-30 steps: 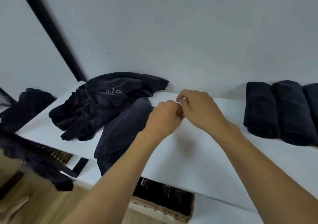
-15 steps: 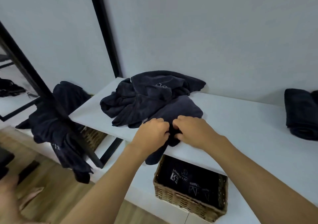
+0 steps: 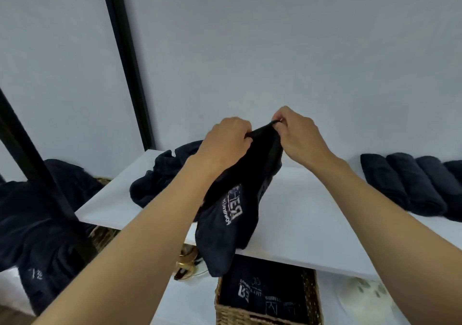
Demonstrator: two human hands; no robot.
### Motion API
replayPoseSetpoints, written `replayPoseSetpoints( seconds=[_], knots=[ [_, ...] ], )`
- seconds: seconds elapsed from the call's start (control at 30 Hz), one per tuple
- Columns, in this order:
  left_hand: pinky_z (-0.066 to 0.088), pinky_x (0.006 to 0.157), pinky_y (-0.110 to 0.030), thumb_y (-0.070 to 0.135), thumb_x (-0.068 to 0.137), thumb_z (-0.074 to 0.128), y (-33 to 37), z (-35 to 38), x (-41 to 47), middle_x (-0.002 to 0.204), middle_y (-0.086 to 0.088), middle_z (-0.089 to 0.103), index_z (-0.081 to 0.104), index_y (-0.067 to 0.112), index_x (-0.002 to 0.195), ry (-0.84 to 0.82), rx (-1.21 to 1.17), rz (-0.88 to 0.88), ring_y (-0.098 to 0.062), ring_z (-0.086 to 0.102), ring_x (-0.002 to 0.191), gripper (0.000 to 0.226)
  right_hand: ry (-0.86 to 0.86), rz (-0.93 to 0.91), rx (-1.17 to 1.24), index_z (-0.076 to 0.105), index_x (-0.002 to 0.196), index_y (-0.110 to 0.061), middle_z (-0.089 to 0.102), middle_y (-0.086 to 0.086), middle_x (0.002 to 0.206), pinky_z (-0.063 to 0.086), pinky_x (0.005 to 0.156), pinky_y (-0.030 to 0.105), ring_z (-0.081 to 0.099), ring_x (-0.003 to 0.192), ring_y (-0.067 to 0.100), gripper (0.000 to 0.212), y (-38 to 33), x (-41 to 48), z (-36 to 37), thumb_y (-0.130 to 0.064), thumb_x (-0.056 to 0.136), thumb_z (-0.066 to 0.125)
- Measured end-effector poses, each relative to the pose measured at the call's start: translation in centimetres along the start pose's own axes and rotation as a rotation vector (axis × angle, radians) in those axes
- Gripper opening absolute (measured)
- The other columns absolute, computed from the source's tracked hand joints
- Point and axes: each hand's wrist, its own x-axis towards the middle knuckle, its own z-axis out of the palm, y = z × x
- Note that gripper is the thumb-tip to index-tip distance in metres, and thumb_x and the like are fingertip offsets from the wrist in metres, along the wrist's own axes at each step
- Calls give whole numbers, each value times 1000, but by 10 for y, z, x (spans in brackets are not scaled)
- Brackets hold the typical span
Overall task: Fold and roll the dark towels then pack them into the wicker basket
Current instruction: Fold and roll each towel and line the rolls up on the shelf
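A dark towel with white lettering hangs above the white shelf, its lower end drooping past the shelf's front edge. My left hand and my right hand both pinch its top edge, close together. Behind my left arm lies a heap of unfolded dark towels. Several rolled dark towels lie side by side at the right of the shelf. The wicker basket stands on a lower surface under the shelf, with dark printed towels inside.
A black post runs up the wall at the left. A mirror at the far left reflects dark cloth. A gold object sits below the shelf, left of the basket. A pale patterned plate lies at the lower right.
Both hands took hold of a towel from the heap and lifted it off the shelf. The view swung left and then back right, so the rolled towels show again.
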Motion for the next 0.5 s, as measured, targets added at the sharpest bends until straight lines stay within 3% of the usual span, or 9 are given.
replayPoseSetpoints(
  seconds=[0.1,0.33,0.5],
  knots=[
    [51,77,-39,20,99,48,8,-14,23,98,-5,63,66,8,103,99,15,-1,-25,60,89,22,78,25,38,54,104,-23,64,-1,96,50,80,40,59,88,22,15,2,14,-17,-22,100,39],
    [53,75,-39,25,100,51,46,-45,77,87,-5,68,67,11,98,350,-208,-14,-23,62,80,22,290,19,114,57,105,-15,61,-2,89,49,77,34,59,86,19,17,0,46,-68,-19,100,41],
    [46,61,-21,27,93,63,73,-56,111,76,-4,65,70,5,86,254,-386,43,-15,59,70,25,434,25,151,56,104,-16,55,-10,86,40,66,18,54,81,8,15,8,58,-112,-17,99,41]
  ],
)
